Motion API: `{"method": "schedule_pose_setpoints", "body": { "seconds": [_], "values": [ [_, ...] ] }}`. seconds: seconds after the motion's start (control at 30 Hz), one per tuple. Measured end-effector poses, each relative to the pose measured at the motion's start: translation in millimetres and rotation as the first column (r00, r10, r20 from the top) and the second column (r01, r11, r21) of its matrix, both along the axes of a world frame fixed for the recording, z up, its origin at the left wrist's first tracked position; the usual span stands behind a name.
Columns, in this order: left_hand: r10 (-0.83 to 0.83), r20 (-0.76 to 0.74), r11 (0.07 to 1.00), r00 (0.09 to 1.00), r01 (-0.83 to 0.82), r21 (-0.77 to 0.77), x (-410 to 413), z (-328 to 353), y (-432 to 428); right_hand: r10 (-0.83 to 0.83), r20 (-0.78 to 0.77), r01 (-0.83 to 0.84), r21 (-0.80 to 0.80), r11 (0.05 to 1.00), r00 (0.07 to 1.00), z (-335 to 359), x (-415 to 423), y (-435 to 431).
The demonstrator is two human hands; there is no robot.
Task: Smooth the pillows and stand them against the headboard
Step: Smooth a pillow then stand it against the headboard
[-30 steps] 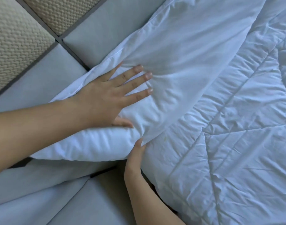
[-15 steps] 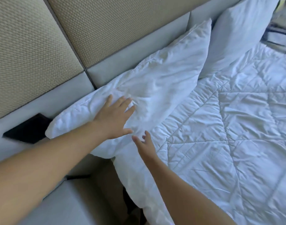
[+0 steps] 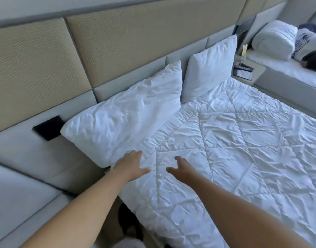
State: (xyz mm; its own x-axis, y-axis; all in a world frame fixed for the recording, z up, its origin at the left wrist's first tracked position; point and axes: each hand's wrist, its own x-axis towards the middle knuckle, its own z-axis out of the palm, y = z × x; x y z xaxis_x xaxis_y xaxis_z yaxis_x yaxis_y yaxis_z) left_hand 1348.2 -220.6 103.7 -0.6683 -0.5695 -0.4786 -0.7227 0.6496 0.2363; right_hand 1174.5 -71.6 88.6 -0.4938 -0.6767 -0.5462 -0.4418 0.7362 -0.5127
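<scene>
Two white pillows lean against the padded headboard [image 3: 107, 56]. The near pillow [image 3: 125, 113] is wrinkled and slopes back onto the grey lower panel. The far pillow [image 3: 209, 68] stands more upright beside it. My left hand [image 3: 130, 165] hovers just below the near pillow's lower corner, over the white quilt [image 3: 234, 149], fingers spread and holding nothing. My right hand [image 3: 182, 170] is a little to its right above the quilt, also open and empty. Neither hand touches a pillow.
A black panel [image 3: 48, 127] is set in the headboard left of the near pillow. A nightstand with a box [image 3: 243, 72] and a yellow rabbit figure [image 3: 244, 50] stands beyond the bed. A person lies on a second bed [image 3: 286, 68] at far right.
Both hands have come off the near pillow and drawn back over the quilt. The view has pulled back, now showing both pillows and the whole bed head.
</scene>
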Motion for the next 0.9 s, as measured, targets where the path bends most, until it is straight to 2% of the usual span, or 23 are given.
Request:
{"method": "schedule_pose_setpoints", "body": {
  "seconds": [0.13, 0.37, 0.6, 0.73, 0.9],
  "values": [
    [0.012, 0.008, 1.000, 1.000, -0.012, 0.003, 6.5, 7.4, 36.4, 0.079, -0.068, -0.077, 0.041, 0.996, 0.995, 10.9, -9.3, 44.2],
    [-0.009, 0.055, 0.999, 0.998, 0.012, -0.042, 8.5, 19.0, 50.8, 0.091, -0.088, -0.088, 0.044, 0.995, 0.992, 16.5, -18.9, 66.0],
    [-0.021, 0.044, 0.998, 0.999, 0.023, -0.055, -12.2, 9.8, 13.8, 0.115, -0.070, -0.110, 0.078, 0.991, 0.991, 9.2, -28.7, 24.1],
    [-0.074, 0.071, 0.997, 0.995, 0.074, 0.006, -36.2, -5.5, -22.7, 0.096, -0.076, -0.087, 0.111, 0.990, 0.992, 1.5, -38.7, -9.4],
    [-0.141, 0.088, 0.990, 0.986, 0.140, 0.011, -44.2, -12.4, -60.9, 0.100, -0.159, -0.078, 0.140, 0.987, 0.982, 3.7, -55.2, -51.4]
  ]
}}
